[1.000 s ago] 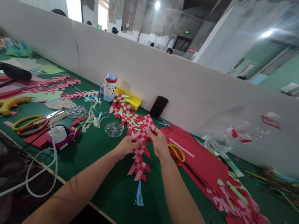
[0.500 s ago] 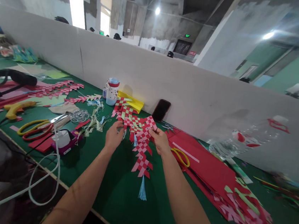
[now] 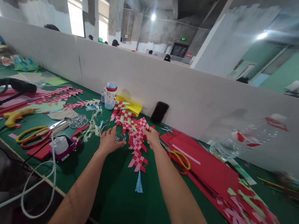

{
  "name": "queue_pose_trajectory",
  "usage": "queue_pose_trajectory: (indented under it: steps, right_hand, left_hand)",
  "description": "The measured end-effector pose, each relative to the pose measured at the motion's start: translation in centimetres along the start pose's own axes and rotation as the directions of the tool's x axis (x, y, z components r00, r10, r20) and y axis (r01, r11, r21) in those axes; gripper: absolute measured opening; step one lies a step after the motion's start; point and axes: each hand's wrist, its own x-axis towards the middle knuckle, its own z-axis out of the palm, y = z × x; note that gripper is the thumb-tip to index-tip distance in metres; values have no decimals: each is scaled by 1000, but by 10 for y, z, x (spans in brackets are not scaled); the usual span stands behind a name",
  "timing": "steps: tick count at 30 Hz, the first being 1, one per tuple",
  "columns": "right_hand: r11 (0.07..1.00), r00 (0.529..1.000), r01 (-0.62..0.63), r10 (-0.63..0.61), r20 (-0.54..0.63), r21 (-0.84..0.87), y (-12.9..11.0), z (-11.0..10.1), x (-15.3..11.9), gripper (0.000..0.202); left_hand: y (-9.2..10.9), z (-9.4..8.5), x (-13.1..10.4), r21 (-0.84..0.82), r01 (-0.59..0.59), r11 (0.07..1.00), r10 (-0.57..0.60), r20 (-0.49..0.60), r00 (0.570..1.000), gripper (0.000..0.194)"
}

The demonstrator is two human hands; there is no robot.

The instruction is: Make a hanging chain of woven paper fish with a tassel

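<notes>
Between thumb and fingers, my right hand [image 3: 152, 137] pinches the upper right edge of a pink-and-red woven paper fish [image 3: 138, 143], which lies on the green table with a blue tassel [image 3: 139, 183] at its lower end. My left hand [image 3: 108, 141] holds nothing, its thumb and fingers apart around the near left side of a small clear dish [image 3: 120, 136] of shiny bits. More woven paper pieces [image 3: 123, 115], in red, pink and green, lie just behind the fish and partly overlap it.
To the left are large scissors [image 3: 36, 134], a yellow glue gun [image 3: 18, 116], a power strip [image 3: 67, 148] with cables, and tassels [image 3: 93, 125]. A cup [image 3: 110, 95] and phone [image 3: 160, 112] stand by the partition. Rightward lie yellow-handled scissors [image 3: 180, 159], red paper [image 3: 208, 164] and a bottle [image 3: 248, 140].
My left hand has opened, its fingers and thumb spreading around the small dish. My right hand keeps its pinch on the paper fish. The view has shifted slightly.
</notes>
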Motion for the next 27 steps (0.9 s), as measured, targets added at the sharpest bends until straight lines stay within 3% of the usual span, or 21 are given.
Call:
queue_pose_trajectory:
  steps: [4, 12, 17, 21, 24, 27]
  right_hand:
    - [998, 1000, 19, -20, -11, -65, 3, -8, 2, 36]
    - [989, 996, -17, 4, -92, -148, 9, -44, -14, 36]
    - [992, 998, 34, -41, -52, -122, 12, -62, -66, 34]
    - [994, 993, 81, -86, -81, -72, 28, -74, -127, 31]
    - [995, 986, 88, -94, -137, -49, 43, -77, -160, 36]
    - [994, 973, 96, -104, -204, -50, 54, -75, -173, 37]
  left_hand:
    - [0, 0, -2, 58, -5, 998, 3, 42, 999, 108]
    - [0, 1, -1, 90, 14, 996, -15, 12, 1000, 98]
    - [5, -4, -5, 85, 53, 995, -49, -50, 998, 91]
    - [24, -10, -4, 73, -8, 997, 16, -114, 993, 70]
    - [49, -10, 13, 76, -85, 994, 92, -103, 990, 55]
    - [80, -4, 45, 86, -181, 980, 183, -11, 983, 43]
